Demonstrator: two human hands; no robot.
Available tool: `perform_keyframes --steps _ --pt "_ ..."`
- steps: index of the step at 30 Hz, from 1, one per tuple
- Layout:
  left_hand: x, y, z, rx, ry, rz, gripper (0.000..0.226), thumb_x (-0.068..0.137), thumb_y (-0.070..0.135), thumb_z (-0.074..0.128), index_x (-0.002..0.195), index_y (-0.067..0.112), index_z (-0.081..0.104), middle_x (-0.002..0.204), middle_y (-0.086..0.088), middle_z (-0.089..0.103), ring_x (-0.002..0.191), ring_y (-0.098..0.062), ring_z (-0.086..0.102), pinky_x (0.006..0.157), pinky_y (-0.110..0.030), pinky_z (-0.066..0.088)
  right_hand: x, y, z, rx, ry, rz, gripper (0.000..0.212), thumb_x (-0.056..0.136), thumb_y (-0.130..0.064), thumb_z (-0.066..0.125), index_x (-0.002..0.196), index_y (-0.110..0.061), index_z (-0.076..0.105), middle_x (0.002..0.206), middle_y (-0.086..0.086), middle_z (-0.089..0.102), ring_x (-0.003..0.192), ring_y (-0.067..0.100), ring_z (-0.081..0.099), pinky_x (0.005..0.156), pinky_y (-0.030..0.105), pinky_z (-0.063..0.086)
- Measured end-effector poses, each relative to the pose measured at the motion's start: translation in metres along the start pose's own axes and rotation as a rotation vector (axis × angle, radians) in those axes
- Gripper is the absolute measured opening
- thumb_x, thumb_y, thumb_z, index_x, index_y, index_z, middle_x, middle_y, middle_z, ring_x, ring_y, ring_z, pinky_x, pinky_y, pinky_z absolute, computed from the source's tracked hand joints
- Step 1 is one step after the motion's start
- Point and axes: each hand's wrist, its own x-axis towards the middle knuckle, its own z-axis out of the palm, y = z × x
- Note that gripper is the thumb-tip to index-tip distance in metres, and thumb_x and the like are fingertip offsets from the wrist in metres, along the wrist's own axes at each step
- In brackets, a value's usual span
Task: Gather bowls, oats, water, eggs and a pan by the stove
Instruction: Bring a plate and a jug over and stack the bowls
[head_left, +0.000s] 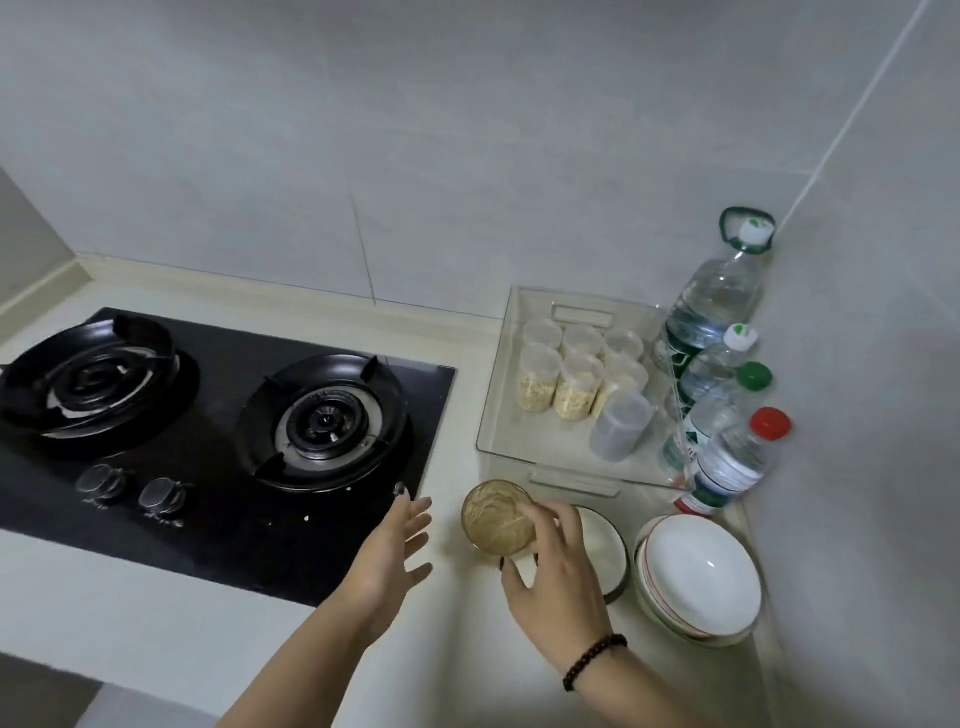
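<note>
Bowls: my right hand (558, 564) grips a tan glass bowl (497, 516) by its rim, tilted, over the counter (156, 613). Just right of the grip: dark-rimmed white bowl (605, 545), then stacked white bowls (701, 577). Left hand (392, 551) is beside it, fingers spread, holding nothing, at the gas stove (218, 415) edge.

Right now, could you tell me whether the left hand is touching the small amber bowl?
Apart. The head view shows bare counter between the open left hand and the amber bowl, which the right hand grips.
</note>
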Motion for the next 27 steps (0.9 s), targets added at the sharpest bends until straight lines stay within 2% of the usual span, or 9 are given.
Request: perform_keyframes --steps 4,6,8,9,13,18,21,23,27 --pt "-0.030 0.010 -0.028 0.012 0.096 0.105 0.020 0.099 0.023 0.051 0.116 0.022 0.062 0.126 -0.001 0.061 0.123 -0.020 0.054 0.095 -0.038 0.047 0.008 -0.021 0.002 0.093 0.002 -0.134 0.041 0.079 -0.019 0.066 0.118 -0.024 0.056 0.126 -0.011 0.038 0.098 0.012 0.056 0.083 0.017 0.048" --pt "-0.053 0.017 -0.050 0.048 0.151 0.171 0.021 0.098 0.016 0.053 0.115 0.024 0.064 0.122 0.000 0.063 0.118 -0.019 0.059 0.095 -0.038 0.049 0.014 -0.041 0.010 0.104 -0.026 -0.189 0.037 0.082 -0.019 0.068 0.117 -0.026 0.057 0.125 -0.010 0.039 0.097 0.010 0.055 0.086 0.009 0.042" --pt "-0.077 0.024 -0.074 0.064 0.202 0.209 0.024 0.097 0.012 0.053 0.115 0.023 0.064 0.120 0.001 0.064 0.114 -0.016 0.061 0.099 -0.040 0.049 0.018 -0.066 0.022 0.121 -0.080 -0.230 0.034 0.085 -0.017 0.068 0.116 -0.025 0.058 0.125 -0.010 0.040 0.094 0.002 0.053 0.082 0.001 0.037" --pt "-0.088 0.026 -0.085 0.069 0.223 0.225 0.024 0.097 0.012 0.053 0.115 0.023 0.064 0.120 0.002 0.064 0.113 -0.015 0.061 0.101 -0.041 0.048 0.018 -0.078 0.028 0.140 -0.122 -0.245 0.033 0.086 -0.018 0.066 0.117 -0.025 0.058 0.126 -0.011 0.039 0.095 0.001 0.053 0.080 0.000 0.038" --pt "-0.134 0.027 -0.143 0.025 0.353 0.284 0.025 0.095 0.011 0.055 0.113 0.025 0.065 0.118 0.002 0.065 0.110 -0.015 0.063 0.100 -0.041 0.050 0.013 -0.139 0.065 0.211 -0.256 -0.329 0.032 0.090 -0.022 0.063 0.120 -0.025 0.056 0.129 -0.015 0.035 0.102 0.000 0.051 0.080 0.005 0.043" --pt "-0.200 0.013 -0.232 -0.170 0.506 0.316 0.026 0.089 0.012 0.063 0.112 0.021 0.068 0.115 0.001 0.069 0.106 -0.019 0.067 0.094 -0.039 0.053 -0.019 -0.228 0.127 0.289 -0.395 -0.420 0.031 0.088 -0.018 0.065 0.117 -0.024 0.059 0.125 -0.014 0.036 0.098 -0.002 0.051 0.077 0.009 0.044" --pt "-0.238 0.003 -0.286 -0.229 0.590 0.344 0.024 0.095 0.009 0.056 0.111 0.021 0.068 0.113 -0.001 0.071 0.103 -0.021 0.069 0.094 -0.041 0.053 -0.047 -0.281 0.164 0.329 -0.478 -0.459 0.028 0.088 -0.017 0.065 0.113 -0.026 0.058 0.124 -0.016 0.035 0.098 0.001 0.052 0.078 0.018 0.048" --pt "-0.259 -0.002 -0.317 -0.252 0.638 0.355 0.024 0.097 0.009 0.054 0.112 0.020 0.068 0.113 -0.002 0.071 0.101 -0.020 0.070 0.093 -0.039 0.054 -0.064 -0.311 0.184 0.332 -0.539 -0.479 0.027 0.089 -0.019 0.064 0.113 -0.028 0.056 0.123 -0.018 0.034 0.100 0.002 0.051 0.080 0.019 0.049" --pt "-0.313 -0.020 -0.391 -0.311 0.763 0.367 0.024 0.097 0.008 0.051 0.114 0.018 0.065 0.115 -0.002 0.069 0.101 -0.019 0.070 0.088 -0.037 0.054 -0.110 -0.382 0.238 0.350 -0.636 -0.535 0.028 0.089 -0.018 0.064 0.112 -0.029 0.056 0.127 -0.012 0.035 0.103 0.005 0.052 0.084 0.024 0.052"
